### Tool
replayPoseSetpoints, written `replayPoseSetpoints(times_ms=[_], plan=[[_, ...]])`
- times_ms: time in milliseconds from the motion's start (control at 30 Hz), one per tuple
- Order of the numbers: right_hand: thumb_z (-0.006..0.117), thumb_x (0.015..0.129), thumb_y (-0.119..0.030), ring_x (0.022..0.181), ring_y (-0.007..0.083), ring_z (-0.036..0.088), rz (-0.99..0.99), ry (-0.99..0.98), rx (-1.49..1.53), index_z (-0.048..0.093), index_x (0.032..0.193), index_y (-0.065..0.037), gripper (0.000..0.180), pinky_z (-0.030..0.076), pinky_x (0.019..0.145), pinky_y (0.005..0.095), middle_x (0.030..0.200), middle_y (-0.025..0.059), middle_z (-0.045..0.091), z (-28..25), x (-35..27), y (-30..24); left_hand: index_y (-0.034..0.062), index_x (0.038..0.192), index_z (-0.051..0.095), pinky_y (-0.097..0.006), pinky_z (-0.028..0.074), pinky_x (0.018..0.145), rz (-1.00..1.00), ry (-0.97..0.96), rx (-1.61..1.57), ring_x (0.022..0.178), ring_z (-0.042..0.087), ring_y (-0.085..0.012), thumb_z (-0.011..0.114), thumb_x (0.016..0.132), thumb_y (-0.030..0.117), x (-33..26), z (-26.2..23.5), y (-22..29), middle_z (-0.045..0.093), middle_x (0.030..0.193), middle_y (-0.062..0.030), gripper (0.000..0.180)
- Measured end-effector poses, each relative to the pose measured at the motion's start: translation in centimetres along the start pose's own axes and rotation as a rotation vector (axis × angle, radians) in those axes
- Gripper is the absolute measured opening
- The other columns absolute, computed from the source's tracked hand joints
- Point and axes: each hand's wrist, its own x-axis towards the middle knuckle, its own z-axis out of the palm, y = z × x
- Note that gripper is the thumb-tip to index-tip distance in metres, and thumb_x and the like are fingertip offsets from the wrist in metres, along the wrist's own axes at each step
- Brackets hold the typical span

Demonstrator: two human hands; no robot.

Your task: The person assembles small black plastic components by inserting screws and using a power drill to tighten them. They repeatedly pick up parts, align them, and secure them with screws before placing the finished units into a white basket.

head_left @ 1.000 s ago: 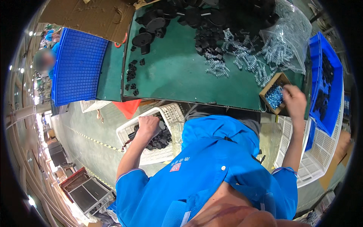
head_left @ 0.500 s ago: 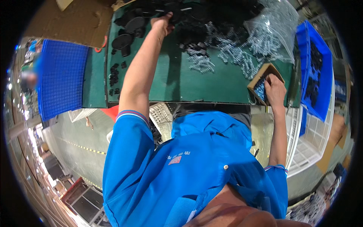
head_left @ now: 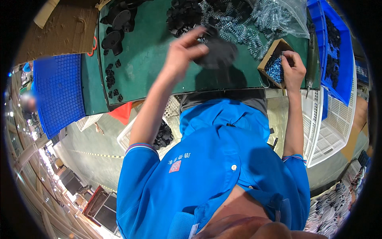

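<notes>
Landmark: dark green work table (head_left: 151,67), running across the top of the view.
Left hand: the left hand (head_left: 184,51) hangs above the middle of the green table, blurred, fingers bent and drawn together at the tips against a round black plastic part (head_left: 219,53); it appears to pinch the part's near edge.
Black part: over the table's middle, just in front of the pile of silvery coil springs (head_left: 246,24).
Right hand: the right hand (head_left: 293,67) rests at the table's right front corner, fingers curled into a small brown cardboard box (head_left: 274,59) of bluish screws; whether it pinches a screw I cannot tell.
Springs: spread along the table's far edge, partly under a clear plastic bag (head_left: 290,16).
Left end of table: larger black moulded pieces (head_left: 117,24) and small black bits.
Beyond the right end: blue plastic crate (head_left: 338,59) holding black parts.
Below the table's front edge: white slotted basket (head_left: 161,133) with black parts, beside the person's blue shirt.
</notes>
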Motion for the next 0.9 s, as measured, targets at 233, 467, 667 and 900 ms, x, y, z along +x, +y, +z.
replayPoseSetpoints(times_ms=[233, 467, 667, 900], plan=[[0.065, 0.092, -0.003, 0.075, 0.0077, 0.062, 0.219, 0.028, 0.323, 0.066, 0.096, 0.003, 0.007, 0.05, 0.067, 0.0201, 0.089, 0.0033, 0.066, -1.6, -0.9, -0.2, 0.0043, 0.121, 0.065, -0.033, 0.051, 0.079, 0.3, 0.044, 0.528, 0.09, 0.064, -0.0234, 0.07, 0.084, 0.01, -1.8, 6.3, -5.5, 0.066, 0.1, -0.0103, 0.038], [0.062, 0.089, 0.003, 0.072, 0.0172, 0.067, 0.34, 0.288, 0.819, 0.06, 0.095, 0.001, 0.006, 0.056, 0.064, 0.0288, 0.087, 0.0115, 0.067, -3.7, -3.5, -0.1, 0.0049, 0.086, 0.057, -0.046, 0.052, 0.063, 0.485, 0.099, 1.238, 0.08, 0.062, -0.0368, 0.065, 0.079, 0.006, -0.4, 2.9, -4.0, 0.058, 0.091, -0.0143, 0.011], [0.062, 0.086, 0.008, 0.072, 0.0236, 0.067, 0.643, 0.613, 0.865, 0.06, 0.09, 0.002, 0.008, 0.059, 0.064, 0.0347, 0.087, 0.0163, 0.067, -8.6, -13.2, 3.9, 0.0054, 0.102, 0.053, -0.048, 0.051, 0.066, 0.394, 0.155, 1.204, 0.083, 0.062, -0.0404, 0.065, 0.084, 0.009, -0.9, 2.6, -5.6, 0.057, 0.103, -0.0171, 0.021], [0.063, 0.086, 0.008, 0.073, 0.0256, 0.068, 0.646, 0.721, 0.871, 0.061, 0.09, 0.006, 0.005, 0.06, 0.066, 0.0363, 0.085, 0.0173, 0.067, -7.6, -13.1, 6.1, 0.0034, 0.109, 0.064, -0.032, 0.051, 0.063, 0.455, 0.132, 0.747, 0.074, 0.063, -0.0212, 0.062, 0.09, 0.002, -1.2, 4.0, -1.7, 0.058, 0.095, -0.0107, 0.019]])
